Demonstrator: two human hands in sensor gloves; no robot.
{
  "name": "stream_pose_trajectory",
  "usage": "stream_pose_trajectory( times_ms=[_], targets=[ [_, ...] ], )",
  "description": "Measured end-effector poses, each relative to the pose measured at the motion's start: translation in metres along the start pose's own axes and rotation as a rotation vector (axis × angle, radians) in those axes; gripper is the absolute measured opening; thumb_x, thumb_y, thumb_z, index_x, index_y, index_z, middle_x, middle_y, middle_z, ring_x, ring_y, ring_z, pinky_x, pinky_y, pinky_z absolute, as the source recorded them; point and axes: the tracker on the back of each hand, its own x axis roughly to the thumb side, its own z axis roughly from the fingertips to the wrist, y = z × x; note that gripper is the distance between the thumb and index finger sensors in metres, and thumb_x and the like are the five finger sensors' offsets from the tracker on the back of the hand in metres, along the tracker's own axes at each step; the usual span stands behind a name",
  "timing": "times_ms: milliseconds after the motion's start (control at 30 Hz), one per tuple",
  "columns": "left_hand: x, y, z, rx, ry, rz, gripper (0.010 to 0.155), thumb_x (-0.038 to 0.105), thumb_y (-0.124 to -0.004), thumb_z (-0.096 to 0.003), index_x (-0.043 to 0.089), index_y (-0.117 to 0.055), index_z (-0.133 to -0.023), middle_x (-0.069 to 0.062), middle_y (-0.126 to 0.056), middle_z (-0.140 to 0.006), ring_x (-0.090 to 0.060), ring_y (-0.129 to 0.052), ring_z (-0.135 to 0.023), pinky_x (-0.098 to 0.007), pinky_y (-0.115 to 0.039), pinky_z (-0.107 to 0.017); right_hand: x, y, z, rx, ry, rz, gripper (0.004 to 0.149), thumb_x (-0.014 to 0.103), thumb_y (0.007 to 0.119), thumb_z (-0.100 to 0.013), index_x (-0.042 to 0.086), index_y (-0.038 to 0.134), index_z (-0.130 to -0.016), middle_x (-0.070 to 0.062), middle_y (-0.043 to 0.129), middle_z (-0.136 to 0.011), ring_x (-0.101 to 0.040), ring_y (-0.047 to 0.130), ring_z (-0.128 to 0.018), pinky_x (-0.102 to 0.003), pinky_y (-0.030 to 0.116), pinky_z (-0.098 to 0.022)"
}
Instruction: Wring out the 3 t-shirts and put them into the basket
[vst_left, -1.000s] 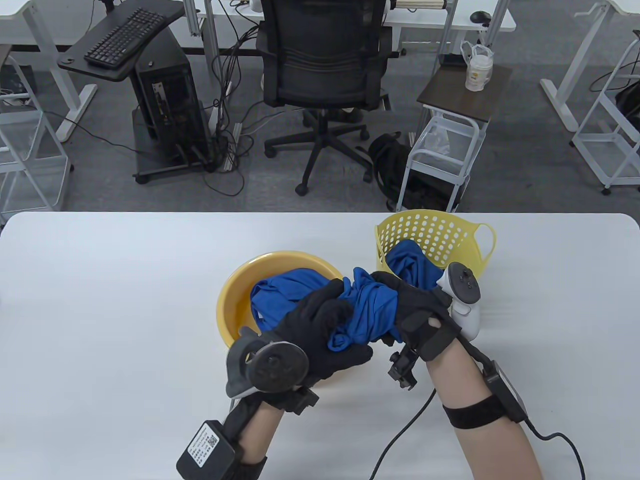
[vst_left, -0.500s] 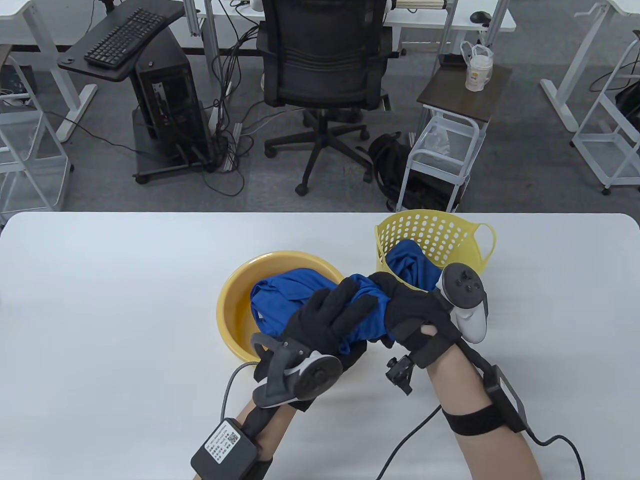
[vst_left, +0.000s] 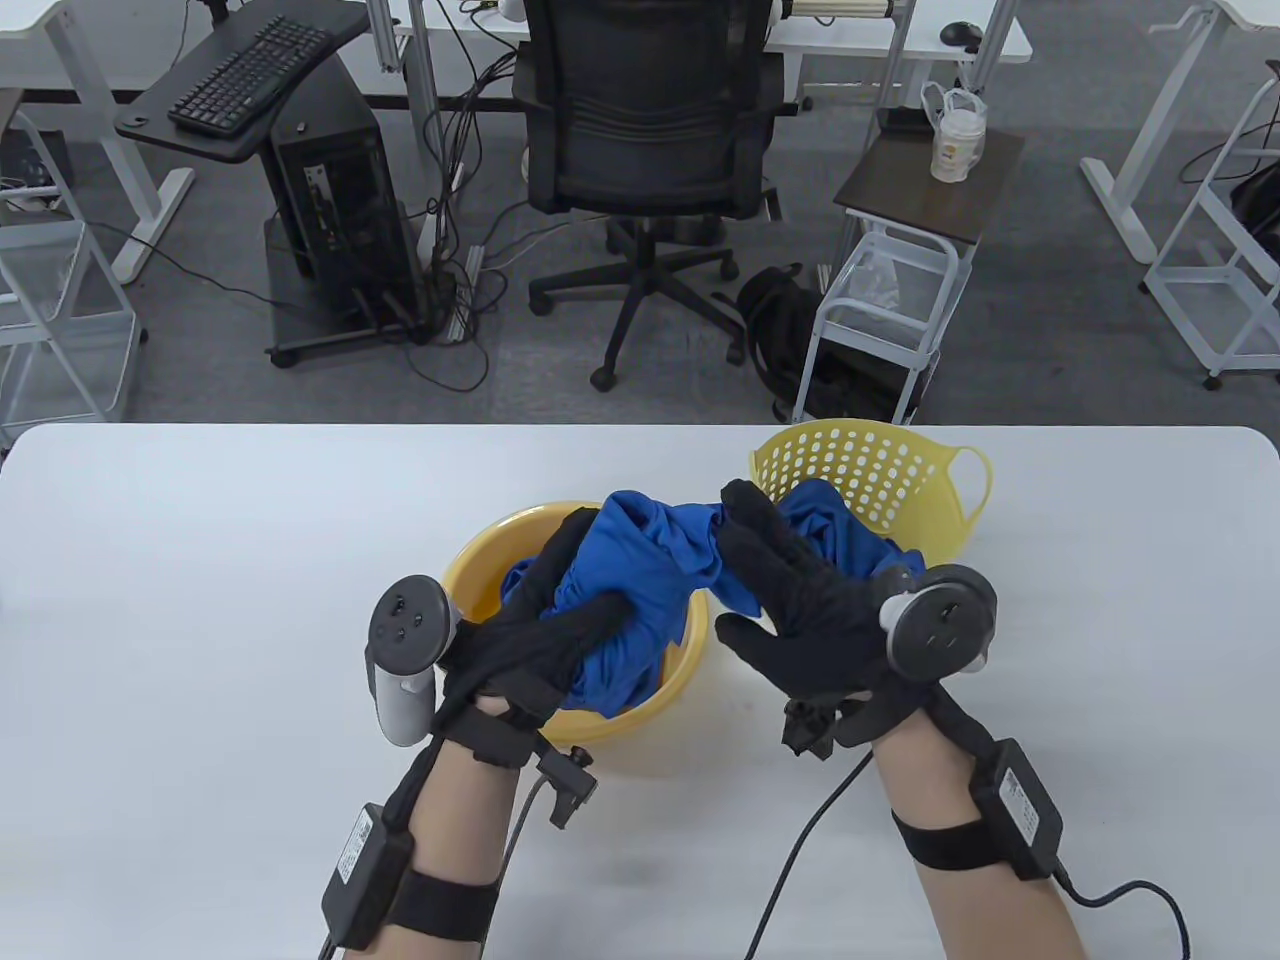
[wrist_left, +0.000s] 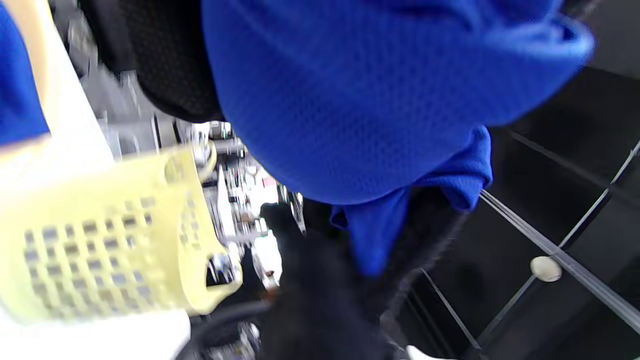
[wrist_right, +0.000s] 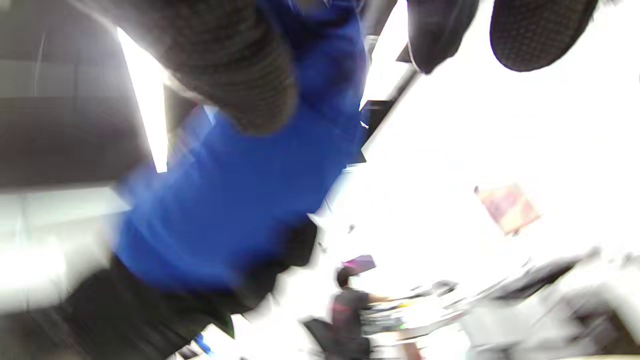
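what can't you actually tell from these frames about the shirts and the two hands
- Table view: the held t-shirt and left hand cover the yellow basin; whether another shirt lies inside is hidden.
- Table view: the right hand hides part of the basket, so its shirt count is unclear.
- Right wrist view: motion blur; its grip is unreadable.

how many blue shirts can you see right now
2 clearly: one t-shirt gripped by the left hand over the yellow basin, one in the basket. A third may lie hidden beneath.
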Motion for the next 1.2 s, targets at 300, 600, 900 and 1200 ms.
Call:
stream_pose_trajectory(
  times_ms=[300, 600, 900, 1200],
  targets=[
    [-0.006, -0.02, -0.005, -0.126, 0.196, -0.232, 0.069, 0.057, -0.086, -0.0634, 0.045, -0.045, -0.117, -0.013, -0.061, -0.124, -0.045, -0.088, -0.084, -0.05, -0.087, -0.053, 0.035, 0.038, 0.004, -0.101, -0.286, 0.696, 0.123, 0.058, 0.096, -0.032, 0.028, -0.005, -0.097, -0.017, 0.001, -0.112, -0.063, 0.034, -0.101, -0.08, 0.05, -0.062],
    [-0.002, -0.023, -0.01, -0.33, 0.134, -0.342, 0.068, 0.055, -0.09, -0.0607, 0.039, -0.056, -0.117, -0.006, -0.064, -0.125, -0.048, -0.086, -0.086, -0.052, -0.086, -0.055, 0.04, 0.038, 0.004, -0.072, -0.333, 0.629, 0.108, 0.054, 0.101, -0.031, 0.012, 0.032, -0.103, -0.015, 0.051, -0.112, -0.056, 0.03, -0.103, -0.079, 0.043, -0.062],
    [0.015, -0.024, -0.003, -0.318, -0.013, -0.3, 0.097, 0.061, -0.09, -0.0579, 0.017, -0.029, -0.12, -0.015, -0.059, -0.124, -0.044, -0.086, -0.088, -0.049, -0.086, -0.056, 0.049, 0.015, -0.002, -0.121, -0.251, 0.281, 0.096, 0.028, 0.108, -0.032, 0.008, 0.046, -0.103, -0.022, 0.076, -0.095, -0.047, 0.095, -0.071, -0.064, 0.083, -0.054],
    [0.016, -0.035, -0.002, -0.147, -0.023, -0.561, 0.107, 0.079, -0.088, -0.0465, 0.032, -0.029, -0.122, -0.019, -0.054, -0.126, -0.046, -0.085, -0.089, -0.047, -0.086, -0.057, 0.021, 0.021, -0.005, -0.077, -0.027, 0.299, 0.09, 0.029, 0.108, -0.036, 0.013, 0.052, -0.105, -0.024, 0.089, -0.079, -0.031, 0.103, -0.029, -0.036, 0.093, -0.01]
  ],
)
